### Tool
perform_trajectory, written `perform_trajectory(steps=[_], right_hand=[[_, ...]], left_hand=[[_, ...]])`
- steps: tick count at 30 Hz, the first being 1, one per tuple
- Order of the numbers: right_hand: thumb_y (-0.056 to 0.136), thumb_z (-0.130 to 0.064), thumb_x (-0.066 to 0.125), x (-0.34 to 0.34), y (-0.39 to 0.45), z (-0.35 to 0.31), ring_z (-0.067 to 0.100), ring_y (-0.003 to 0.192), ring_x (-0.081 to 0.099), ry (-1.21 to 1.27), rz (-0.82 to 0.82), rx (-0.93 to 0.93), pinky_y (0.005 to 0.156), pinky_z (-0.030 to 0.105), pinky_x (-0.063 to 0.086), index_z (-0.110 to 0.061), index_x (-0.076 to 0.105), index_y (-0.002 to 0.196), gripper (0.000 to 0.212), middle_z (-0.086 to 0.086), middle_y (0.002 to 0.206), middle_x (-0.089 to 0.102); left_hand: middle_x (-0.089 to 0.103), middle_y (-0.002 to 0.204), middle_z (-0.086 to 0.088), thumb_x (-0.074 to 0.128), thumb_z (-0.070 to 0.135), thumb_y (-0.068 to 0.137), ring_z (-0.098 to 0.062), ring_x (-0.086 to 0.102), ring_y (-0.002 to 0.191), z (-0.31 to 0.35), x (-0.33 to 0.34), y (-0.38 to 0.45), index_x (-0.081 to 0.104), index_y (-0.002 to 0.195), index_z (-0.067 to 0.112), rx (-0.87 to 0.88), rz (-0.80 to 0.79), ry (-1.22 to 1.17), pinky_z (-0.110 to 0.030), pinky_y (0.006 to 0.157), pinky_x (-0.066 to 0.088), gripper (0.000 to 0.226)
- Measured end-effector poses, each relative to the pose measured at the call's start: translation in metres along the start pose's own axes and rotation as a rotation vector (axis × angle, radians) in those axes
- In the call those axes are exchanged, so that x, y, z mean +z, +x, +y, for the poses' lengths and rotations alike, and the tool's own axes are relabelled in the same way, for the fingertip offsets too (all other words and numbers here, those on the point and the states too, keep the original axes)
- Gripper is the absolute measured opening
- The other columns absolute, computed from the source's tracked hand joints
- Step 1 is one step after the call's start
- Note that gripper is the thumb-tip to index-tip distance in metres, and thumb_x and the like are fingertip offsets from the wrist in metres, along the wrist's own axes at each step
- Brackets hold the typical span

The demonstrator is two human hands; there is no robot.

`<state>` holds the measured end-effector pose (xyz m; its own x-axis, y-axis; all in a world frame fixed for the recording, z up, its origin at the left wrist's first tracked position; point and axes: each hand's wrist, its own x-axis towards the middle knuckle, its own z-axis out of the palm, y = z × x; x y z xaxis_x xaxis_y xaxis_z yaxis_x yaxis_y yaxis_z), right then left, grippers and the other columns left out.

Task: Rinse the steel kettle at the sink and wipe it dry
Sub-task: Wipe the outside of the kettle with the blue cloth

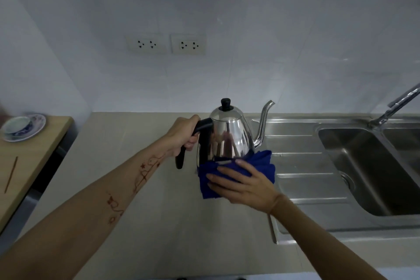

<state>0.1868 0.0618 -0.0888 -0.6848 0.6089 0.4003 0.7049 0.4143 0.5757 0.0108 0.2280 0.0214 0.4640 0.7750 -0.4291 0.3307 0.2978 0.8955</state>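
Note:
The steel kettle (229, 136) is upright over the beige counter, lid on with a black knob, its thin spout pointing right toward the sink. My left hand (183, 136) grips the kettle's black handle. My right hand (241, 183) presses a folded blue cloth (261, 165) against the kettle's lower front and base, fingers spread flat over the cloth. The cloth hides the bottom of the kettle, so whether it rests on the counter cannot be told.
A steel sink basin (372, 166) with a ribbed drainboard (306, 166) lies to the right, its tap (395, 107) at the back right. A wooden side table (34, 161) on the left holds a cup on a saucer (22, 127). Wall sockets (167, 44) sit above the counter (136, 188).

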Motion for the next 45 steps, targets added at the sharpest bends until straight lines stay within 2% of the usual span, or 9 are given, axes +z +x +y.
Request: perform_trajectory(steps=[6, 12, 16, 20, 23, 27, 36, 40, 45], right_hand=[[0.091, -0.036, 0.061, -0.035, 0.068, 0.046, 0.023, 0.136, 0.042, 0.124, 0.251, 0.475, 0.11, 0.054, 0.033, -0.028, 0.057, 0.133, 0.043, 0.0, 0.147, 0.048], [0.092, -0.046, 0.056, -0.013, 0.017, -0.007, 0.016, 0.144, 0.028, 0.028, 0.102, 0.225, 0.119, 0.048, 0.016, -0.033, 0.041, 0.145, 0.056, -0.007, 0.159, 0.026], [0.101, -0.044, 0.034, -0.027, 0.019, 0.034, 0.025, 0.147, 0.021, 0.199, 0.187, 0.449, 0.12, 0.051, 0.012, -0.027, 0.023, 0.152, 0.054, 0.003, 0.161, 0.016], [0.1, -0.03, 0.047, -0.054, 0.075, 0.062, 0.032, 0.142, 0.033, 0.336, 0.253, 0.626, 0.118, 0.051, 0.022, -0.014, 0.043, 0.143, 0.046, 0.016, 0.153, 0.036], [0.092, -0.036, 0.058, -0.051, 0.085, 0.025, 0.027, 0.139, 0.039, 0.188, 0.24, 0.551, 0.115, 0.05, 0.028, -0.021, 0.056, 0.136, 0.046, 0.007, 0.148, 0.045], [0.093, -0.041, 0.055, -0.027, 0.027, -0.015, 0.017, 0.143, 0.028, -0.027, 0.051, 0.244, 0.12, 0.049, 0.012, -0.032, 0.039, 0.146, 0.056, -0.006, 0.158, 0.026], [0.102, -0.03, 0.037, -0.072, 0.074, 0.071, 0.018, 0.142, 0.03, 0.733, 0.366, 0.95, 0.118, 0.031, 0.027, -0.017, 0.032, 0.148, 0.047, 0.004, 0.156, 0.026], [0.103, -0.034, 0.033, -0.067, 0.079, 0.05, 0.016, 0.128, 0.048, 0.919, 0.482, 1.323, 0.105, 0.047, 0.042, -0.028, 0.038, 0.141, 0.039, -0.003, 0.143, 0.047], [0.092, -0.054, 0.037, -0.062, 0.066, -0.013, 0.01, 0.143, 0.026, 0.874, 0.375, 1.414, 0.117, 0.039, 0.026, -0.023, 0.022, 0.151, 0.068, -0.002, 0.157, 0.026]], left_hand=[[0.034, 0.04, 0.001, 0.046, 0.03, 0.091, -0.013, 0.025, 0.034, 0.033, -0.008, -0.002, 0.042, 0.052, 0.017, 0.062, -0.061, 0.009, -0.02, 0.037, 0.023, 0.042], [0.031, 0.039, 0.001, 0.045, 0.028, 0.092, -0.013, 0.022, 0.034, 0.026, -0.009, -0.008, 0.04, 0.05, 0.015, 0.034, -0.067, 0.115, -0.02, 0.039, 0.022, 0.044], [0.029, 0.038, 0.002, 0.045, 0.029, 0.091, -0.013, 0.02, 0.033, 0.024, -0.007, -0.01, 0.038, 0.048, 0.015, 0.007, -0.084, 0.082, -0.019, 0.038, 0.021, 0.046], [0.033, 0.04, 0.002, 0.048, 0.031, 0.094, -0.011, 0.021, 0.034, 0.036, -0.004, -0.011, 0.041, 0.055, 0.016, 0.042, -0.103, 0.098, -0.019, 0.037, 0.02, 0.043], [0.032, 0.04, 0.002, 0.049, 0.032, 0.092, -0.013, 0.021, 0.035, 0.036, -0.004, -0.012, 0.042, 0.054, 0.017, 0.068, -0.112, 0.103, -0.02, 0.037, 0.019, 0.042], [0.03, 0.038, 0.001, 0.046, 0.03, 0.092, -0.014, 0.021, 0.033, 0.036, -0.008, -0.017, 0.039, 0.049, 0.015, 0.068, -0.098, 0.127, -0.021, 0.039, 0.021, 0.047], [0.029, 0.039, 0.001, 0.047, 0.033, 0.094, -0.013, 0.02, 0.034, 0.04, -0.007, -0.022, 0.039, 0.049, 0.015, 0.086, -0.119, 0.1, -0.022, 0.039, 0.021, 0.05], [0.03, 0.04, -0.001, 0.049, 0.036, 0.094, -0.014, 0.021, 0.033, 0.03, -0.009, -0.025, 0.04, 0.048, 0.014, 0.091, -0.061, 0.059, -0.021, 0.039, 0.021, 0.051], [0.03, 0.04, -0.001, 0.048, 0.036, 0.094, -0.015, 0.021, 0.034, 0.022, -0.013, -0.025, 0.04, 0.048, 0.014, 0.08, -0.047, 0.058, -0.021, 0.039, 0.022, 0.051]])
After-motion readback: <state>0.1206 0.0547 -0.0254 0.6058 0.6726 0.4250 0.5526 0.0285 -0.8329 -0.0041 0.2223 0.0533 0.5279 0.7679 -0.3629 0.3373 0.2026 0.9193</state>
